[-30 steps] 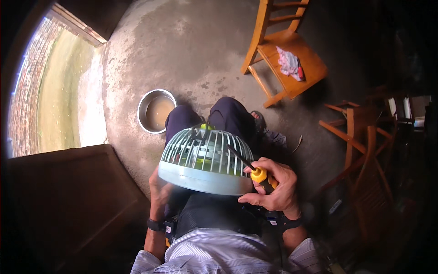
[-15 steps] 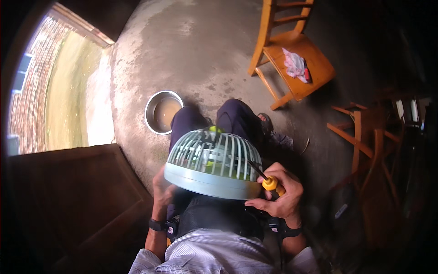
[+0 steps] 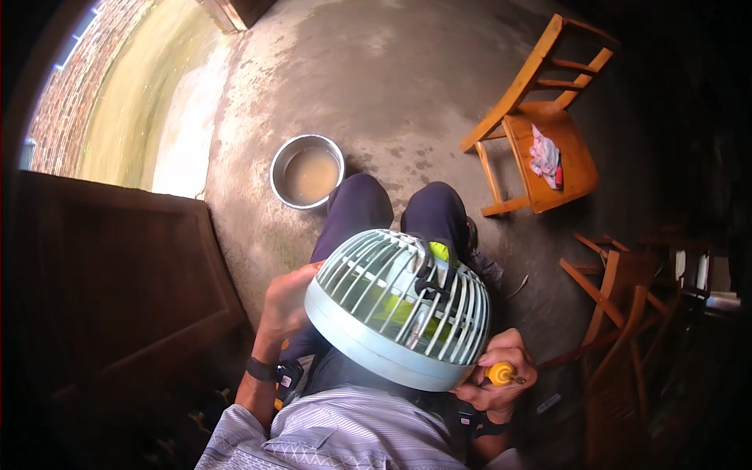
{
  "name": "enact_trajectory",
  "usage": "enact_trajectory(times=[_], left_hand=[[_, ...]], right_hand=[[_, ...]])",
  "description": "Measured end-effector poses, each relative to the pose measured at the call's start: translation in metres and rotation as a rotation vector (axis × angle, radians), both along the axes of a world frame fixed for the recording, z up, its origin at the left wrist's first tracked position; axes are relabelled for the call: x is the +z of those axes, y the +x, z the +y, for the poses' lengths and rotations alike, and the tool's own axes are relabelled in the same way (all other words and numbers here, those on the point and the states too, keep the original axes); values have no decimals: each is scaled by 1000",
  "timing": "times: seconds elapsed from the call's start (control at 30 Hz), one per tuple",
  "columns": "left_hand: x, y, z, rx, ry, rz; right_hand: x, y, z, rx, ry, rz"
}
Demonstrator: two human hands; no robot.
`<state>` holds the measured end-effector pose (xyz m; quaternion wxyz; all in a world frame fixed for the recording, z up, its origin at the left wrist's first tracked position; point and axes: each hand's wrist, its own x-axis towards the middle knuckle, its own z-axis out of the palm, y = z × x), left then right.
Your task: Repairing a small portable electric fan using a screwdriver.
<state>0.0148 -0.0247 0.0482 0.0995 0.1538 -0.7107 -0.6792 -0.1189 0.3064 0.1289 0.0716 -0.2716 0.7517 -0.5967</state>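
A small electric fan point(image 3: 392, 333) with a pale blue ring and a domed cage of slats rests tilted over my lap. Through the slats show bright green parts and a dark cord or wire. My left hand point(image 3: 290, 301) grips the ring at its left side, its fingertips hidden behind the fan. At the lower right of the ring, my right hand point(image 3: 501, 380) is closed around a screwdriver point(image 3: 500, 373) with a yellow handle. That hand's fingers also touch the ring. The screwdriver's short visible shaft points to the right, away from the fan.
A metal basin point(image 3: 274, 176) of cloudy water stands on the floor beyond my knees. To the right is a wooden chair point(image 3: 576, 153) bearing a crumpled cloth point(image 3: 544, 151) and a red-handled tool point(image 3: 558, 177). More wooden furniture point(image 3: 619, 298) lies in shadow; a dark wooden panel point(image 3: 133, 274) borders the left.
The fan has turned and tilted, so its dome leans to the right. My right hand has moved lower, and the screwdriver's shaft has swung from the cage to point right. The view has shifted.
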Motion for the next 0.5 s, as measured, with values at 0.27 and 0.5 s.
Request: enact_trajectory(times=[0.27,0.5], left_hand=[[28,-7,5,-86,-179,204],[79,-8,28,-73,-412,193]], right_hand=[[-25,-11,21,-71,-70,-59],[-73,-39,48,-119,-339,-270]])
